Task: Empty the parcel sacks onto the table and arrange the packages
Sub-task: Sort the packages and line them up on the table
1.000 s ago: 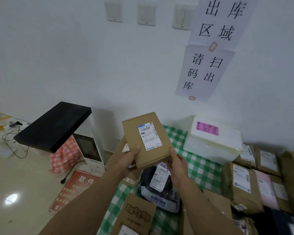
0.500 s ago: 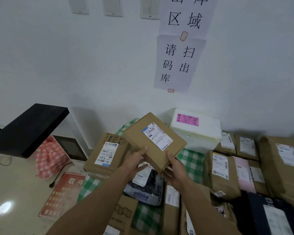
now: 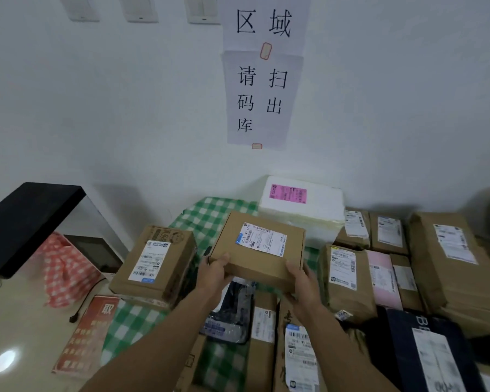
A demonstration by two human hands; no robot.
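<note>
- the fingers of both hands are hidden under the flat cardboard box (image 3: 259, 250); only the thumbs and the backs of the hands show.
- the print on the box's white label is too blurred to read.
- whether the box's underside touches anything below it cannot be told; its near edge overlaps a dark plastic mailer (image 3: 232, 315), much of which lies behind the left forearm.
- the wall switches (image 3: 142, 9) and the upper paper notice (image 3: 266, 24) are cut off at the top edge; a navy bag (image 3: 425, 349) runs out of the picture at the near right.
- the left hand (image 3: 214, 274) grips the box's near left corner, thumb on top; the right hand (image 3: 301, 281) grips the near right corner the same way.
- the box is over the middle of the worktop (image 3: 210, 219), which has a green checked cloth. it sits between a taller cardboard box (image 3: 156, 261) on the left and a brown paper package (image 3: 343, 278) on the right, on the near side of a white foam box (image 3: 303, 210).
- the box lies label up, its top face tipped slightly toward the person.
- its long axis runs left to right, the right end a little nearer; the label's long side follows the same line.
</note>
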